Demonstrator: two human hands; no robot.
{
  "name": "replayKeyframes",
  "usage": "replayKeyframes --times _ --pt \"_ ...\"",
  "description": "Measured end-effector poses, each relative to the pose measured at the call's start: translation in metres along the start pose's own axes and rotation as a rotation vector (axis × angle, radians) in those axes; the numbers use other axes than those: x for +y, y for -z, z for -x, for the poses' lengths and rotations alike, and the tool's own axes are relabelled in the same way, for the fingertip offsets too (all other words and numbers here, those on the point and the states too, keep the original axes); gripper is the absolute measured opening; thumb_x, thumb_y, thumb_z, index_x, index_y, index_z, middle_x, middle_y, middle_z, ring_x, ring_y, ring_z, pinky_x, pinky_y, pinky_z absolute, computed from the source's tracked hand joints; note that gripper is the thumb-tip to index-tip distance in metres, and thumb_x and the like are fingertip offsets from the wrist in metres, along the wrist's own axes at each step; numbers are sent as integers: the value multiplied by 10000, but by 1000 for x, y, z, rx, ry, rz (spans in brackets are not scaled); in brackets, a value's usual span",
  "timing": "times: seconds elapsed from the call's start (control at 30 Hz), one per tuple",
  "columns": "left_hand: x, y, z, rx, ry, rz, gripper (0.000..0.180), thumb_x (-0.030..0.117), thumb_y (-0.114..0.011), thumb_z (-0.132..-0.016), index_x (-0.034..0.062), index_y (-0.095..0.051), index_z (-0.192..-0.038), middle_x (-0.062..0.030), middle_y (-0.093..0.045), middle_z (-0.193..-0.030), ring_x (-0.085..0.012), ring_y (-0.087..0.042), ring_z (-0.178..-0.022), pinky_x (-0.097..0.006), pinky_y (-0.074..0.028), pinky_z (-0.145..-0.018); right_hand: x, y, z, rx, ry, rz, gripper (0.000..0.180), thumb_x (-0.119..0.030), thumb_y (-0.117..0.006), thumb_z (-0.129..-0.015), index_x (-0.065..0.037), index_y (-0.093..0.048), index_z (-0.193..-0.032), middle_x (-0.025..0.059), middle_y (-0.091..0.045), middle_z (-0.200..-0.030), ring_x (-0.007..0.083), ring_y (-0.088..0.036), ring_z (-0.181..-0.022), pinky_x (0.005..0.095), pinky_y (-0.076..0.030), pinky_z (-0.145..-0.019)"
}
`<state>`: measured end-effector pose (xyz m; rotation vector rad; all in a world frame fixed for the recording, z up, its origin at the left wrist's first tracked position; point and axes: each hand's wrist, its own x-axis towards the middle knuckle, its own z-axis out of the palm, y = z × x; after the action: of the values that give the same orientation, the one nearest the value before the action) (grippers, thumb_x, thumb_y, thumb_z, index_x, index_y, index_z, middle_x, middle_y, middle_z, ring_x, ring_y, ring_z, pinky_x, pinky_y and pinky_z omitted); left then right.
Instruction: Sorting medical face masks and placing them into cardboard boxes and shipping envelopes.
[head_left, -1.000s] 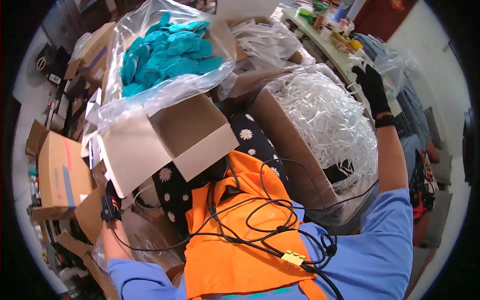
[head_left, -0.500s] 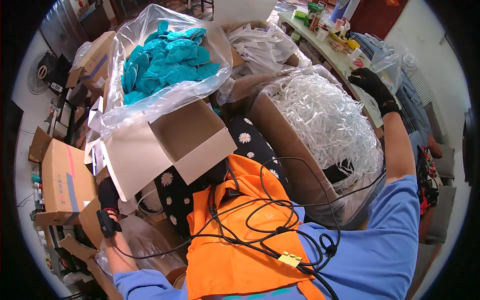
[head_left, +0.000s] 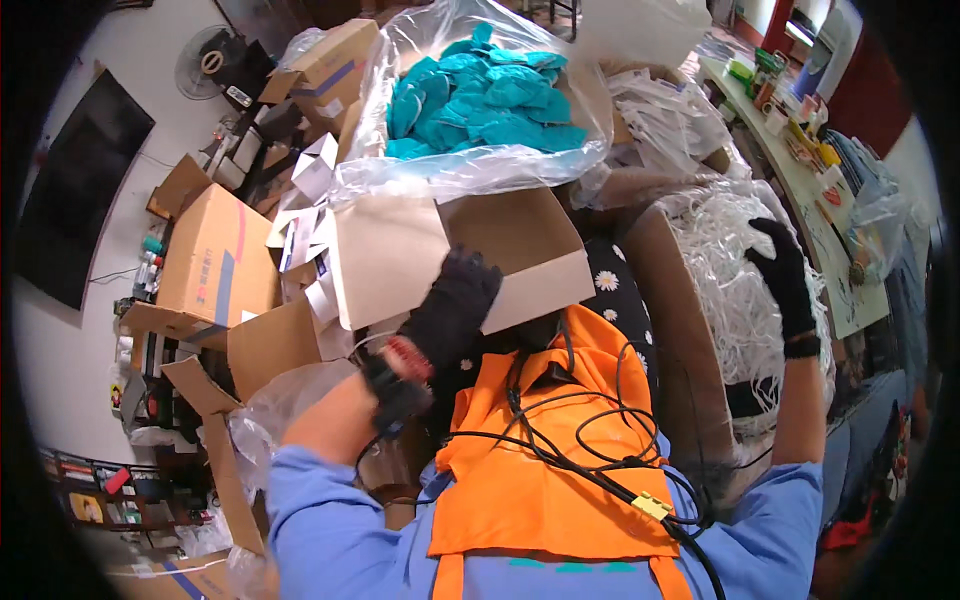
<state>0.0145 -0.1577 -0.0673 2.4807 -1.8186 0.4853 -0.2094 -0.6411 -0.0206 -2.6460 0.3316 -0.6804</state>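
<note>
My left hand [head_left: 455,305], in a black glove, is over the front of a small open carton [head_left: 530,240] on my lap. Its slightly bent fingers point toward the carton's inside, and I see nothing in them. The carton looks bare inside, its broad flap [head_left: 390,260] folded out to the left. At the right, my black-gloved right hand [head_left: 785,275] hovers by a large box of tangled white straps [head_left: 710,290], thumb and fingers apart and holding nothing. Beyond the carton stands a plastic-lined box [head_left: 590,150] heaped with teal cup-shaped pieces [head_left: 490,100].
Black cables [head_left: 560,450] lie looped over my orange apron [head_left: 500,500]. Brown cartons [head_left: 215,260] crowd the left side. White packets [head_left: 665,115] fill a box at the back. A long narrow table [head_left: 840,290] with various items runs along the right.
My left hand has come from the carton's left side to its front. My right hand has moved from the table edge to the strap box. The view has turned left.
</note>
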Motion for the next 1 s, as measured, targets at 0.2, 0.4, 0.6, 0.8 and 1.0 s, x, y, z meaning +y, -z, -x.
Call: replayKeyframes --times 0.2,0.4,0.6,0.8,1.0 --pt "-29 7 -20 -31 191 209 408 181 -669 -722 37 -646 -1103 -181 -679 -954 -362 -649 -952 -471 -474 -928 -53 -44 19 44 -184 -366 603 53 -716 -751 -54 -549 -1320 73 -621 -1254 119 -607 -840 275 -520 -777" --pt "-53 119 -43 172 519 605 289 201 -626 -927 -11 -636 -1123 -186 -674 -981 -297 -659 -912 -360 -515 -814 -90 -69 30 -13 -137 -466 632 -53 -782 -735 -58 -543 -1319 94 -598 -1283 200 -589 -1121 360 -494 -919" --pt "-30 150 -47 286 767 1098 394 243 -574 -990 -9 -570 -1293 -124 -636 -1187 -183 -577 -1097 -329 -445 -968 -193 -73 -6 -20 -128 -944 927 -149 -916 -561 -53 -486 -1376 126 -562 -1344 204 -507 -1269 383 -455 -1000" --pt "-63 109 -4 107 596 858 384 182 -540 -994 67 -552 -1360 -84 -591 -1286 -160 -531 -1169 -336 -397 -1033 -213 -80 -25 -21 42 -688 593 -233 -913 -611 -6 -657 -1095 127 -725 -976 222 -700 -904 357 -566 -747" --pt "-79 93 -32 -2 650 1063 435 317 -586 -969 16 -581 -1284 -147 -614 -1256 -244 -589 -1128 -355 -450 -989 -206 -101 -23 -199 -2 -634 539 -147 -890 -619 13 -670 -1084 101 -732 -960 160 -691 -903 329 -554 -790"
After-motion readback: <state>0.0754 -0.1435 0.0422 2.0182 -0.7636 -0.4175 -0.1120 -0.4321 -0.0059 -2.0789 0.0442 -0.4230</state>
